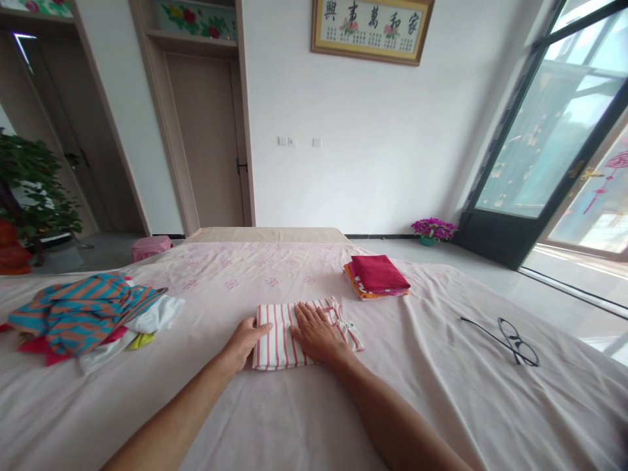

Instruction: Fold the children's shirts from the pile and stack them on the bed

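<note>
Midway across the pink sheet (275, 418): a striped garment (280, 337), white with red lines, lies folded flat, well in from the left and right edges.
Stripes: smoothing the layers looks like the step in hand; light, even strokes of a flat palm, outward from the middle, should lay the lines straight without pressing in a crease.
Uneven end: the right side looks least tidy and deserves the most care; steadying the opposite edge should stop the whole bundle from sliding.
Right hand (316, 333): flattened palm down on the garment's right half, with the uneven end showing beyond it.
Left hand (244, 343): thumb laid over the garment's left edge, fingers at its outer side; I cannot tell whether they pinch the cloth from below.
Between the hands: a strip of the garment lies uncovered.
Red-topped stack (379, 273): neatly folded, apart from the garment, toward the sheet's far right corner.
Loose heap (81, 314): tumbled, mostly orange and blue, near the sheet's left edge.
Glasses (514, 341): toward the sheet's right edge, well apart from the right hand.
</note>
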A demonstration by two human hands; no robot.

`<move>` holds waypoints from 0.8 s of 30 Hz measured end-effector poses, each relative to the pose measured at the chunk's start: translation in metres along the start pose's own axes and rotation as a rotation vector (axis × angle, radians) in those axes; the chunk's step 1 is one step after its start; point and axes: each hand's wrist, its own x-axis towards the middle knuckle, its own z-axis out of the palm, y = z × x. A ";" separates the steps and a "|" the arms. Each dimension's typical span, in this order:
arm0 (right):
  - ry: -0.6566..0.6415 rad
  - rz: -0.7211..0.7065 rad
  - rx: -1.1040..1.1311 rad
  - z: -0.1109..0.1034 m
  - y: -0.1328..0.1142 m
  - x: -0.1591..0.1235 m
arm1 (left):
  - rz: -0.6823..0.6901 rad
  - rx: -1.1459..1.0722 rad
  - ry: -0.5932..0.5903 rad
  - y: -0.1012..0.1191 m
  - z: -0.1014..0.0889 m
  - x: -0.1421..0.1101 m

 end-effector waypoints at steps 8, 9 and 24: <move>-0.031 -0.097 0.037 -0.005 -0.029 -0.008 | -0.025 -0.216 -0.017 0.003 -0.036 -0.005; -0.027 -0.123 0.040 -0.003 -0.035 -0.008 | -0.017 -0.218 -0.025 0.004 -0.046 -0.008; -0.039 -0.100 0.048 -0.008 -0.054 -0.006 | 0.041 -0.242 -0.065 0.035 -0.061 -0.029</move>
